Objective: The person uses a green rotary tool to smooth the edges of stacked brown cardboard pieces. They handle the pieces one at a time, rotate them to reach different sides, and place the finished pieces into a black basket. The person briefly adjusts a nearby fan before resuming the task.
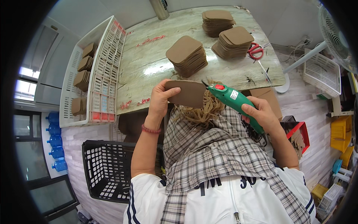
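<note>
Between the thumb and fingers of my left hand (162,98) is a flat brown pad with rounded corners (187,95). My right hand (260,114) is wrapped round a green electric cutter (235,100) with a red switch. The cutter's dark tip is at the pad's upper right corner; whether it touches I cannot tell. A tangle of thin brown trimmed strips (203,111) lies on my checked apron (209,145), just under the pad and the cutter. Beyond my hands, a stack of similar brown pads (186,56) stands on the table (145,63).
Two more pad stacks (233,43) and red-handled scissors (255,51) are at the table's far right. A white plastic basket (102,74) with pads stands at the left. A black crate (108,170) is by my left arm, a red-edged box (300,136) beyond my right. A fan (335,35) stands far right.
</note>
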The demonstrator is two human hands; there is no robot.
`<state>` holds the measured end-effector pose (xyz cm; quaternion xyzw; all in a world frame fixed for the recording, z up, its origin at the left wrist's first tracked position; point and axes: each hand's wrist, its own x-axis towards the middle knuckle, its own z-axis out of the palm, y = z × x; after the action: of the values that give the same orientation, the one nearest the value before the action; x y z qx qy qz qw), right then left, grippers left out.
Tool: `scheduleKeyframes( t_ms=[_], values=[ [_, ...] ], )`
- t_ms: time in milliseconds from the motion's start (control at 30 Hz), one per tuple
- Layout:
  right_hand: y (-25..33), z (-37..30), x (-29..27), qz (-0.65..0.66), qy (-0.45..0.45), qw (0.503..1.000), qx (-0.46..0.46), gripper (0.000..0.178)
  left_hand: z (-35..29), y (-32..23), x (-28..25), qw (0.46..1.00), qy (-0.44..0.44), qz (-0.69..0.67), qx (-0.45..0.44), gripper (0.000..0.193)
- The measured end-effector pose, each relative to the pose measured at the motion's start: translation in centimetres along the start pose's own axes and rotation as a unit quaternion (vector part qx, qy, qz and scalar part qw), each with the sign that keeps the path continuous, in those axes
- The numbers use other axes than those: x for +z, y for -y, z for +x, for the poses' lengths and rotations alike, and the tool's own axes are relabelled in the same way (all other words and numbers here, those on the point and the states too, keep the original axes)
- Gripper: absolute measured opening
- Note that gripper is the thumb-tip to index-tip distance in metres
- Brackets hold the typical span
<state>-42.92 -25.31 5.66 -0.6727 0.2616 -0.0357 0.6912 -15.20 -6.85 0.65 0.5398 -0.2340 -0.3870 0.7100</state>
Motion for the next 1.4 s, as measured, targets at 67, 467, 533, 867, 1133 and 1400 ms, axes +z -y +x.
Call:
scheduleKeyframes(
  t_ms=[67, 467, 533, 867, 1133, 1400],
  values=[
    [0.0, 0.1, 0.1, -0.005, 0.01, 1.0, 0.003, 0.033, 0.0, -0.1, -0.2, 1.0, 0.006, -0.01, -0.013, 0.01],
    [0.2, 0.0, 0.5, -0.069, 0.021, 0.997, 0.002, 0.032, 0.2, -1.3, 0.1, 0.994, 0.056, 0.062, -0.064, 0.015],
    [0.2, 0.1, 0.7, -0.065, 0.025, 0.998, 0.002, 0.032, 0.2, -1.2, 0.2, 0.992, 0.07, 0.073, -0.075, 0.015],
    [0.7, 1.3, 2.6, -0.047, 0.027, 0.998, -0.02, 0.034, -0.5, -1.3, 1.0, 0.979, 0.13, 0.102, -0.12, 0.014],
    [-0.4, 3.5, 3.4, -0.036, -0.024, 0.997, -0.06, 0.034, 2.0, -1.8, -8.3, 0.995, -0.067, 0.067, -0.012, 0.027],
    [-2.4, 2.1, 1.6, -0.02, -0.09, 0.995, -0.025, 0.031, 7.4, 2.3, -17.8, 0.67, -0.322, 0.665, 0.073, 0.059]
  ],
)
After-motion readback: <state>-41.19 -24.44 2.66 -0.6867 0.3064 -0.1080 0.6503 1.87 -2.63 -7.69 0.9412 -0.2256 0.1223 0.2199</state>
